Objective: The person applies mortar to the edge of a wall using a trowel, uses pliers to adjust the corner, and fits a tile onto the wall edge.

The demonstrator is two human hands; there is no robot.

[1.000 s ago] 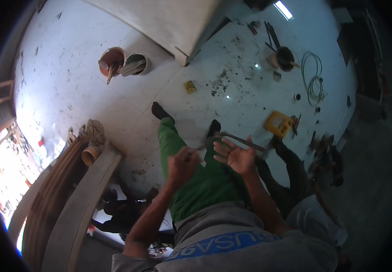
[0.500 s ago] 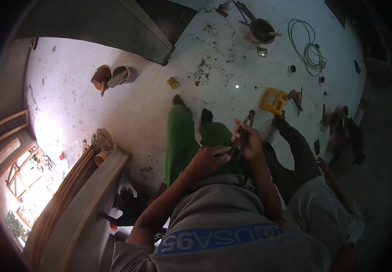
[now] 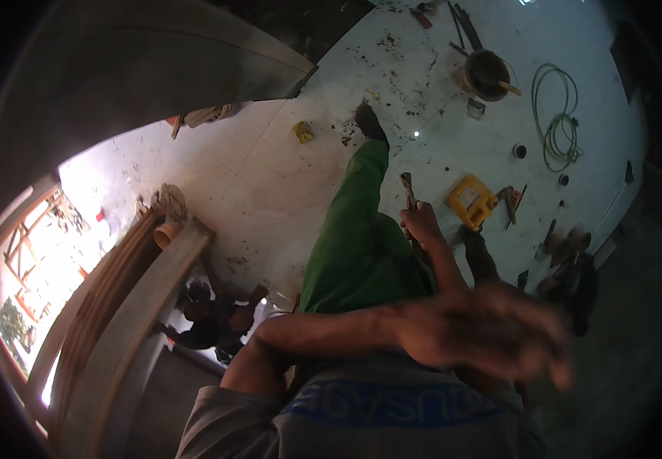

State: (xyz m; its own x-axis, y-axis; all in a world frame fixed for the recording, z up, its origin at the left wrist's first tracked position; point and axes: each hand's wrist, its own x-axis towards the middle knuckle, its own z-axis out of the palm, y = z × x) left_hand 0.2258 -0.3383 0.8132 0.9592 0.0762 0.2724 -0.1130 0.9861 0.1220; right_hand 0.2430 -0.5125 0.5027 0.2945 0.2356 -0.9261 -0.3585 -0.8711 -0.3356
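My left arm crosses in front of my chest. My left hand [image 3: 492, 333] is far over on the right side, close to the camera, its fingers smeared by motion; I cannot make out anything in it. Beyond it, my right hand [image 3: 421, 223] is closed around the handles of pincers [image 3: 407, 187], whose metal head points away from me over the pale floor. A yellow jerrycan [image 3: 472, 202] stands on the floor to the right of the pincers. My green-trousered leg [image 3: 346, 222] is stretched forward.
A bucket [image 3: 486, 75] and a coiled green hose [image 3: 557, 122] are at the far right. A small yellow box [image 3: 303, 132] lies ahead. Long boards [image 3: 128, 336] are stacked at the left, near a crouching person [image 3: 208, 314]. Other people are at the right.
My left hand has left the pincers and swung right across my body. My right hand still grips them. One leg has moved forward and the view has shifted.
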